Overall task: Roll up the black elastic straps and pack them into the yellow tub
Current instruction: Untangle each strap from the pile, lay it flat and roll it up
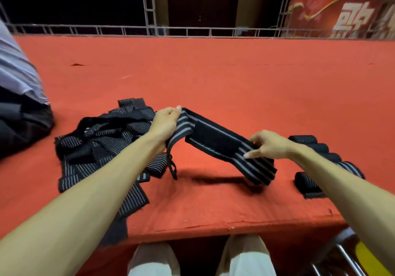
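Observation:
A black elastic strap [215, 140] with grey stripes and a black patch is stretched above the red table [213, 72]. My left hand [166, 122] grips its far left end. My right hand [267, 144] pinches it nearer the right end, which droops to the table. A loose thin loop hangs from the left part. A heap of unrolled straps [102, 145] lies to the left under my left forearm. Several rolled straps [316, 147] sit in a row at the right, partly behind my right forearm. A yellow tub's edge [367, 256] shows at the bottom right, below the table.
A person in a grey top and dark trousers [19, 105] sits at the table's left edge. A metal railing [192, 30] runs along the far side. A metal chair frame [342, 252] stands at the bottom right by my knees.

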### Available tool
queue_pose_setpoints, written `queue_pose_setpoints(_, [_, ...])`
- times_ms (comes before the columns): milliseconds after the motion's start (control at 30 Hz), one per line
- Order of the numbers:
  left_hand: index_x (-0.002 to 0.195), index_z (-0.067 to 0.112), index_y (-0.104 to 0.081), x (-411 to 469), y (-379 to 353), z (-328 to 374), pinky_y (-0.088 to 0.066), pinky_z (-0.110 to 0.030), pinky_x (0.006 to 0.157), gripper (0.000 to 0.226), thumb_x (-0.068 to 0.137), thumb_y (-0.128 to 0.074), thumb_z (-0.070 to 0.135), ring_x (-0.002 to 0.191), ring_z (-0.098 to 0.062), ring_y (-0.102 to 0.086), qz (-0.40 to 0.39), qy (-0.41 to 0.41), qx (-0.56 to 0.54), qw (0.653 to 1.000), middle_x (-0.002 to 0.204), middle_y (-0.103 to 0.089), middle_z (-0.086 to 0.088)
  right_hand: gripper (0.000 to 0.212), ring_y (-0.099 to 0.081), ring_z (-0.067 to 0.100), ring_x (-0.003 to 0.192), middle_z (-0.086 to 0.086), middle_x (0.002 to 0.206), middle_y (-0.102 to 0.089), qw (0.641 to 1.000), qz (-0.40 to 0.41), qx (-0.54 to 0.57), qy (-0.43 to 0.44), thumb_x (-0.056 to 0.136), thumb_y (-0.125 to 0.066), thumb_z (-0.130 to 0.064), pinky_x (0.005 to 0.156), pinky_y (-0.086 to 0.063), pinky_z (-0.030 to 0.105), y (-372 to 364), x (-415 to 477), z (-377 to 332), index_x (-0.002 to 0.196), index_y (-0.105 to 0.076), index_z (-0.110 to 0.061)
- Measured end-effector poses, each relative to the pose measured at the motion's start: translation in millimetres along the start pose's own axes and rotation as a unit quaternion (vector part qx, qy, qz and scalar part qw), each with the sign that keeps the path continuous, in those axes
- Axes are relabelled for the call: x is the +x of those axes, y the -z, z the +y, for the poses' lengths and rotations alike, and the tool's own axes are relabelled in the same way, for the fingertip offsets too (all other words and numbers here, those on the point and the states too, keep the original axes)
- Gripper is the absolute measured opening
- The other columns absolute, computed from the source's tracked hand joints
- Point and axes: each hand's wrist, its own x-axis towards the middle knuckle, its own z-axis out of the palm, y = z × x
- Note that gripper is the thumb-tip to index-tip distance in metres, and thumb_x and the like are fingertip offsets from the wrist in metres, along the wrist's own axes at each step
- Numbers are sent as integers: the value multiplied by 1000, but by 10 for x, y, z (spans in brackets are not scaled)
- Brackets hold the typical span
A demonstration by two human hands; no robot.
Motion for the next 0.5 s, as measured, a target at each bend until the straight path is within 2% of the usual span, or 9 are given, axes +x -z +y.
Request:
queue_pose_setpoints(67, [89, 4, -61, -28, 54, -52, -43, -28, 51, 34, 102, -47, 33, 55, -19, -53, -2, 14, -10, 1000, 70, -59, -10, 15, -56, 5, 65, -9, 69, -63, 995, 93, 4, 18, 86, -72, -31, 59, -42, 19, -34, 245, -150, 84, -68, -16])
queue_pose_setpoints(133, [86, 6, -63, -51, 74, -126, -45, -23, 49, 33, 100, -50, 33, 54, -15, -57, -9, 23, -10, 1000, 69, -63, -6, 13, -60, 19, 78, 1, 80, -66, 991, 133, 22, 4, 94, -60, -23, 70, -43, 30, -39, 445, -123, 87, -63, -12])
queue_pose_setpoints(200, [91, 3, -65, -63, 65, -220, -48, -22, 51, 34, 97, -55, 34, 60, -14, -61, -34, 41, -16, 998, 73, -67, -6, 15, -59, 28, 100, 6, 103, -68, 989, 143, -17, -20, 96, -48, -17, 85, -40, 37, 28, 546, -86, 100, -62, -16])
queue_pose_setpoints(267, [87, 3, -64, -52, 28, -339, -49, -22, 52, 31, 93, -62, 33, 62, -15, -61, -74, 76, -13, 994, 73, -66, -6, 31, -53, 30, 113, 6, 115, -66, 982, 142, -122, -28, 93, -40, -12, 87, -29, 39, 38, 684, -199, 113, -61, -23])
queue_pose_setpoints(367, [77, 10, -58, -3, -57, -563, -49, -24, 56, 19, 88, -70, 19, 59, -14, -59, -151, 153, -7, 977, 67, -63, -5, 33, -44, 32, 113, 9, 115, -63, 946, 163, -281, -9, 90, -39, -15, 90, -26, 41, 99, 958, -417, 109, -64, -26])
queue_pose_setpoints(433, [89, 8, -60, 32, -122, -720, -51, -29, 69, 13, 83, -72, 7, 67, -16, -62, -183, 196, -16, 963, 78, -67, -9, 33, -43, 32, 113, 11, 116, -58, 915, 175, -365, -3, 91, -41, -19, 95, -27, 42, 129, 1140, -544, 111, -65, -25])
queue_pose_setpoints(500, [114, 0, -57, 92, -176, -889, -53, -32, 81, 46, 71, -72, 4, 85, -22, -66, -201, 227, -16, 953, 101, -69, -18, 34, -44, 33, 114, 12, 117, -55, 887, 164, -431, 19, 91, -43, -21, 96, -29, 41, 95, 1419, -624, 117, -65, -26])
